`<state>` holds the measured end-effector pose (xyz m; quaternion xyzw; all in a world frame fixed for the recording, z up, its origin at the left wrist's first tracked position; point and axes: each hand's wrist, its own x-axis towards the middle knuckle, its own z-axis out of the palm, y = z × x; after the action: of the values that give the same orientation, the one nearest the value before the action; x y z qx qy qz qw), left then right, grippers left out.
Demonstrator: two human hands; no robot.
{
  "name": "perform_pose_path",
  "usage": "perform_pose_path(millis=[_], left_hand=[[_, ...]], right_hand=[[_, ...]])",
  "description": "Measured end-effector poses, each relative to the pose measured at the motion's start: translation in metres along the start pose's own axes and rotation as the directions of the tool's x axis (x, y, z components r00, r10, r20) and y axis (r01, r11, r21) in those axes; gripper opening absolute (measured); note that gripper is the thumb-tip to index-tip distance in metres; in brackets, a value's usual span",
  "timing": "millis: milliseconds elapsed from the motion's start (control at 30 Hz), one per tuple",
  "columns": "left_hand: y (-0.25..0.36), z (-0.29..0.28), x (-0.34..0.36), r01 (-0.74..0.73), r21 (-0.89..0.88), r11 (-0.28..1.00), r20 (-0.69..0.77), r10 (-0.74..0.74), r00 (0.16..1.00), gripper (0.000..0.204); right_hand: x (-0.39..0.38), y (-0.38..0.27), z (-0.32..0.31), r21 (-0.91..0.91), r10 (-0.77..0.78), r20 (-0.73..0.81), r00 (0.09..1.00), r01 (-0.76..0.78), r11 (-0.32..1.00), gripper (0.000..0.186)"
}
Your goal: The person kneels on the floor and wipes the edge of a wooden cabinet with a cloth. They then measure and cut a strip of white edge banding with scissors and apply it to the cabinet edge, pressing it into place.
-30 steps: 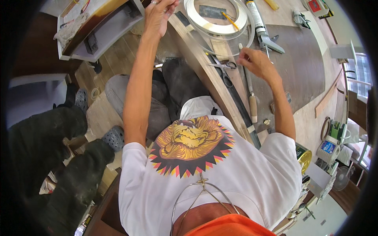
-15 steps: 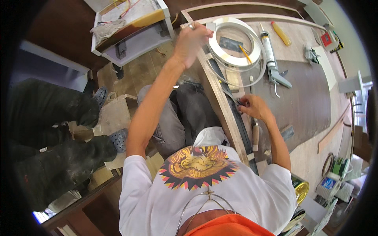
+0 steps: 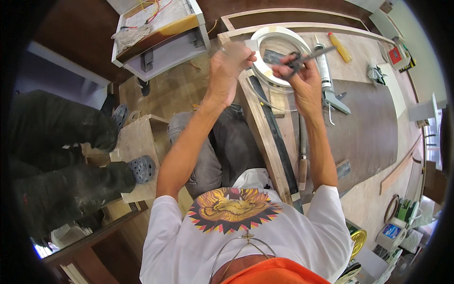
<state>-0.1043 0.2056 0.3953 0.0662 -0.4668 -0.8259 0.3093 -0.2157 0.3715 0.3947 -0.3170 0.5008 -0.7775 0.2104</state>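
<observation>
My left hand (image 3: 227, 66), slightly blurred, pinches the loose end of a white strip (image 3: 251, 45) beside a roll of white edging tape (image 3: 283, 31). The roll lies flat on the workbench. Dark scissors (image 3: 297, 63) are in my right hand (image 3: 305, 83), fingers around the handles and blades pointing up and to the right. They hang over the roll's right side and hide part of it. A dark flat piece (image 3: 271, 56) shows inside the roll's ring.
Right of the roll lie a caulking gun (image 3: 325, 78) and a yellow bottle (image 3: 341, 47). A wooden-handled tool (image 3: 302, 168) rests near the bench's wooden edge (image 3: 269, 146). Another person's legs (image 3: 71, 175) are at the left, near a white drawer (image 3: 161, 42) holding wires.
My right hand has lifted the scissors from the bench's near edge and carried them up beside the roll. My left hand stays near the roll's left side, still holding the strip.
</observation>
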Motion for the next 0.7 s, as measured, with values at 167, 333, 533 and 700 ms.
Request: perform_pose_path(millis=[167,333,533,700], left_hand=[[0.000,0.005,-0.009,-0.099,0.104,0.990,-0.039,0.103,0.994,0.008],[0.002,0.006,-0.009,-0.137,0.262,0.955,-0.001,0.142,0.990,0.014],[0.006,0.006,-0.010,-0.182,0.398,0.899,0.030,0.185,0.982,0.019],[0.012,0.005,-0.011,-0.158,0.340,0.927,-0.026,0.177,0.984,0.019]], right_hand=[[0.031,0.018,0.035,0.165,-0.143,0.068,0.987,0.131,0.978,0.025],[0.032,0.012,0.037,0.040,-0.202,0.082,0.976,0.200,0.979,0.024],[0.031,0.011,0.029,-0.113,-0.145,0.124,0.982,0.159,0.981,0.021],[0.011,0.030,0.015,-0.215,0.050,0.185,0.981,-0.009,0.977,0.022]])
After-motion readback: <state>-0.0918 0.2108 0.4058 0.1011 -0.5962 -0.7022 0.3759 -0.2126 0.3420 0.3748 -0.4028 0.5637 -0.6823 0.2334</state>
